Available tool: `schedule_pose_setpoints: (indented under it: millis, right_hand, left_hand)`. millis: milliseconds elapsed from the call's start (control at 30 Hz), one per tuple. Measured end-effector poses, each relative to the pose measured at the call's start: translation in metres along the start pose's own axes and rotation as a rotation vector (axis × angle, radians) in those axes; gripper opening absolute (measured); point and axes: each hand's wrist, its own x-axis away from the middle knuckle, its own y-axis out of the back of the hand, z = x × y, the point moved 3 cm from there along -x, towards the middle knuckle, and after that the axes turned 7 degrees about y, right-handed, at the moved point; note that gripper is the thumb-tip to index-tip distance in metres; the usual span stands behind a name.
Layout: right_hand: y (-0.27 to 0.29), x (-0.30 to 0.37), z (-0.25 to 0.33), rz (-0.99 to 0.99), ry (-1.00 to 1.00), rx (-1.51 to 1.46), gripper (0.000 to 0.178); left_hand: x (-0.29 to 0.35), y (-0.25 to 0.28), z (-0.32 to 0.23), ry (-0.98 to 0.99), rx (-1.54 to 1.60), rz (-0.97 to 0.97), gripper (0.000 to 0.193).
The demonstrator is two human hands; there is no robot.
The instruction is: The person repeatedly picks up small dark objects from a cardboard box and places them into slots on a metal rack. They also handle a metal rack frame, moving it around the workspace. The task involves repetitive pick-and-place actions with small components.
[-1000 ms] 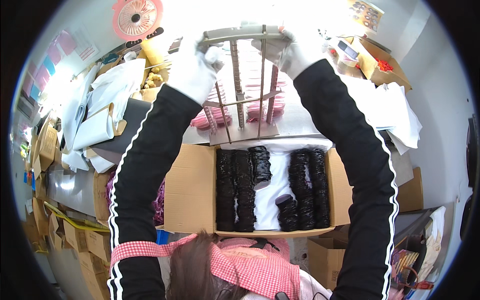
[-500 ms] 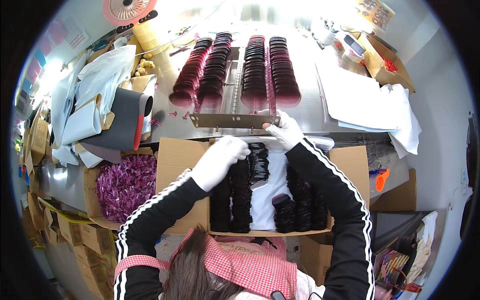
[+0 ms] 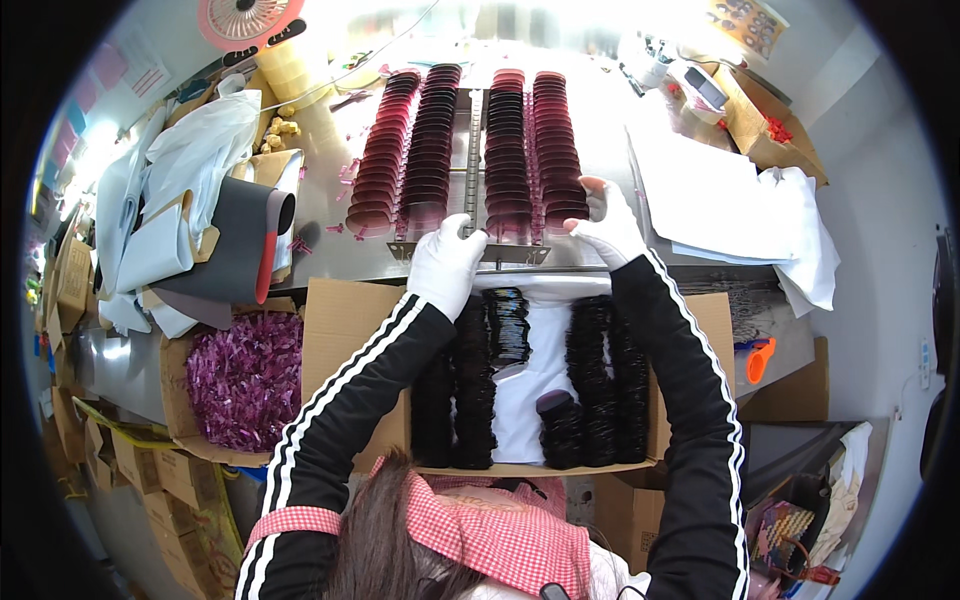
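Observation:
A metal rack point(image 3: 472, 150) on the table carries several rows of round, dark-red tinted lenses point(image 3: 437, 150), standing on edge one behind another. My left hand point(image 3: 447, 262), in a white glove, is closed at the rack's front plate, its fingertips by the middle bar; the exact grip is partly hidden. My right hand point(image 3: 612, 228), gloved with bare fingertips, is beside the front of the rightmost lens row. Its thumb and forefinger are apart at the lens edges. Below the rack, an open cardboard box point(image 3: 355, 350) holds stacks of dark lenses point(image 3: 600, 400) on white lining.
Purple clip-like plastic pieces point(image 3: 245, 380) fill a box at left. Paper sheets and bags point(image 3: 190, 190) are heaped on the left of the table, white sheets point(image 3: 730, 200) on the right. A pink fan point(image 3: 250, 20) stands at the back left; orange scissors point(image 3: 760, 360) lie at right.
My left hand has moved up from the box to the rack's front plate. The right hand has shifted from the plate to the rightmost lens row. The lenses have stopped blurring, and the plate has tilted.

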Motion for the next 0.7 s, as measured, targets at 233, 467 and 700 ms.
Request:
schedule_pose_setpoints:
  millis: [233,467,700]
  right_hand:
    - [-0.02,-0.022,0.014,0.348,0.04,-0.041,0.062]
    - [-0.048,0.019,0.024,-0.057,0.087,0.382,0.061]
    - [-0.065,0.017,0.03,-0.149,0.128,0.294,0.041]
  left_hand:
    - [-0.002,-0.005,0.006,0.013,0.093,-0.01,0.023]
    - [-0.001,-0.012,0.006,0.0,0.071,-0.048,0.022]
    - [-0.004,0.01,-0.006,0.051,0.137,0.045,0.027]
